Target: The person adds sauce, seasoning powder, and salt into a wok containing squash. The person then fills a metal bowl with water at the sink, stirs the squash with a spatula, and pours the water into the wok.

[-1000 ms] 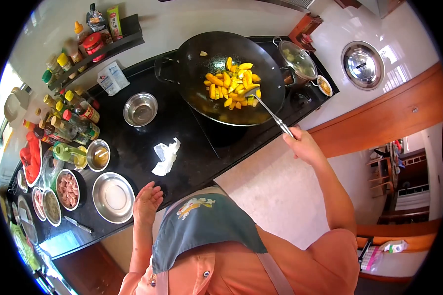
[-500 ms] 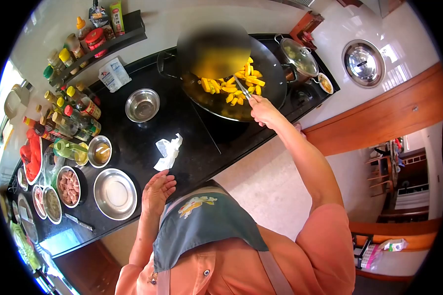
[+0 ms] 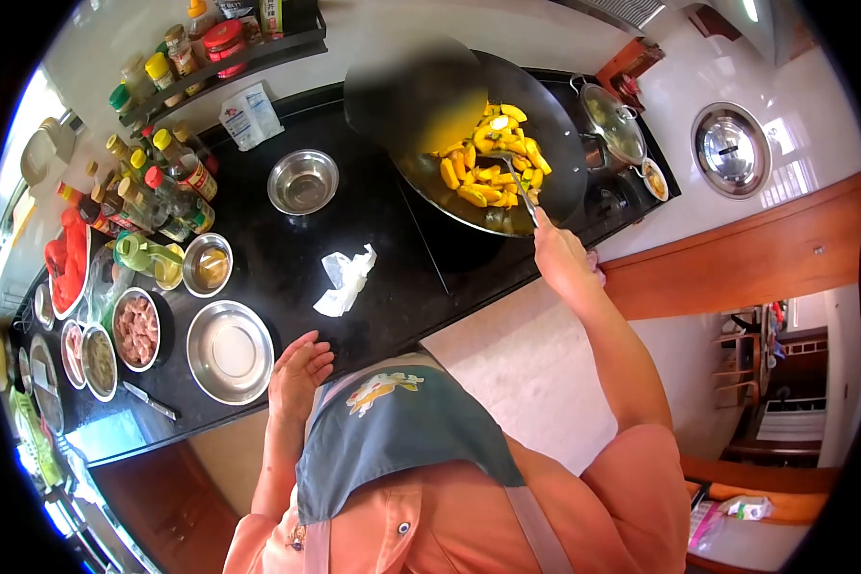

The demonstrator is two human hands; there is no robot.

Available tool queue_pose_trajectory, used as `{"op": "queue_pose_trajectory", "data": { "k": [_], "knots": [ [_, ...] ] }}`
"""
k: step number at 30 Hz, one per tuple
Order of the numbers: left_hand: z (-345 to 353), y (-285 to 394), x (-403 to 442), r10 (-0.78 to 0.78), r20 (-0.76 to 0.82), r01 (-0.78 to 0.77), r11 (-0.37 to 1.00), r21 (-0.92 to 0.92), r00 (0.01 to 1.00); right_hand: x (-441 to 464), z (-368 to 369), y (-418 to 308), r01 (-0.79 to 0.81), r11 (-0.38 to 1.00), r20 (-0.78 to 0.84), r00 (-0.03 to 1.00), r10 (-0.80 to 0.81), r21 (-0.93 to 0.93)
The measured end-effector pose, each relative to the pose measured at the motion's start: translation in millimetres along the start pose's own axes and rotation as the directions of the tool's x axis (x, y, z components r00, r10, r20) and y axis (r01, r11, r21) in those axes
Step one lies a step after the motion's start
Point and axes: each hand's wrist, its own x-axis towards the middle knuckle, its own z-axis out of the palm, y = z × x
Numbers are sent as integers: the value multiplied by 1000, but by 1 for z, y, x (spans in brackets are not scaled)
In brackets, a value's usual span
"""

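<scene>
My right hand [image 3: 564,256] is wrapped round the handle of a metal spatula [image 3: 521,184], whose head is among yellow-orange pieces [image 3: 488,182] in a large black wok [image 3: 557,143]. A blurred patch hides the wok's left part. My left hand [image 3: 299,373] is at the counter's front edge, empty, its fingers somewhat apart. Beyond it lies a crumpled white tissue [image 3: 344,280]. To its left sits a wide, shallow metal bowl [image 3: 230,353], and a smaller metal bowl [image 3: 302,182] stands farther back.
Bowls of raw meat [image 3: 136,330] and a knife [image 3: 150,400] are at the left, near several bottles [image 3: 167,191]. A shelf [image 3: 287,48] with jars hangs on the wall. Right of the wok stands a lidded pot [image 3: 614,124].
The spatula and my right hand moved left and toward the wok's middle, then back a little to the right. The yellow-orange pieces have shifted. The whole view has turned slightly.
</scene>
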Motion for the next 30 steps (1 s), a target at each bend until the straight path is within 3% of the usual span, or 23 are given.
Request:
{"op": "queue_pose_trajectory", "data": {
  "k": [4,6,8,9,12,16,25,28,29,30],
  "knots": [
    [3,7,1,-4,65,2,1000,22,998,-9,-18,-20,-52,992,150,986,69,-111],
    [9,17,-6,-2,4,2,1000,14,1000,-36,-31,-43,43,974,-49,997,-55,-224],
    [14,27,-18,16,-60,-13,999,47,998,-52,-38,-65,334,942,-303,894,-331,-45],
    [10,27,-22,34,-57,-34,999,12,998,-63,-43,-85,447,881,-343,861,-375,158],
    [-2,27,-30,50,-61,-55,996,-72,997,-81,-18,-137,381,582,-129,895,-426,718],
    [-18,26,-41,40,-80,-49,993,-110,996,-85,46,-187,578,607,-112,768,-631,545],
    [-77,21,-72,43,-292,-121,959,-255,955,-76,86,-252,624,525,35,624,-781,579],
    [-91,20,-79,68,-327,-165,945,-281,942,-61,96,-267,544,523,92,630,-771,656],
    [-95,18,-79,82,-337,-187,937,-294,938,-52,109,-268,577,476,39,608,-793,663],
    [-98,18,-81,93,-344,-202,933,-297,934,-43,121,-272,411,475,90,675,-733,778]
  ]
}}
